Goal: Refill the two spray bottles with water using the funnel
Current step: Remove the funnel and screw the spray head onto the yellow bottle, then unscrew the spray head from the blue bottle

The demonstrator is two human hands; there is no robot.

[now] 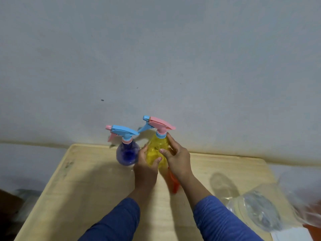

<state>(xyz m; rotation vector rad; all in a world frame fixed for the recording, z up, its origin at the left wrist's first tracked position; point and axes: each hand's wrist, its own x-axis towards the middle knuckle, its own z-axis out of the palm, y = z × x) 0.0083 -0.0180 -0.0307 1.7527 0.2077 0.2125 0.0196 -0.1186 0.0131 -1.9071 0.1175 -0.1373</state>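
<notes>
A yellow spray bottle (153,150) with a pink trigger head (159,123) stands upright at the far middle of the wooden table (90,185). My left hand (147,164) grips its body from the left. My right hand (175,157) holds it from the right, fingers reaching up to the blue collar. Just to its left stands a blue spray bottle (127,154) with a blue trigger head (124,130), untouched. An orange funnel (174,182) lies on the table beneath my right wrist, partly hidden.
A clear plastic water bottle (257,209) lies at the table's right front, blurred. Clear plastic wrapping (300,193) sits at the right edge. A grey wall rises directly behind the table. Dark objects lie off the table's left side.
</notes>
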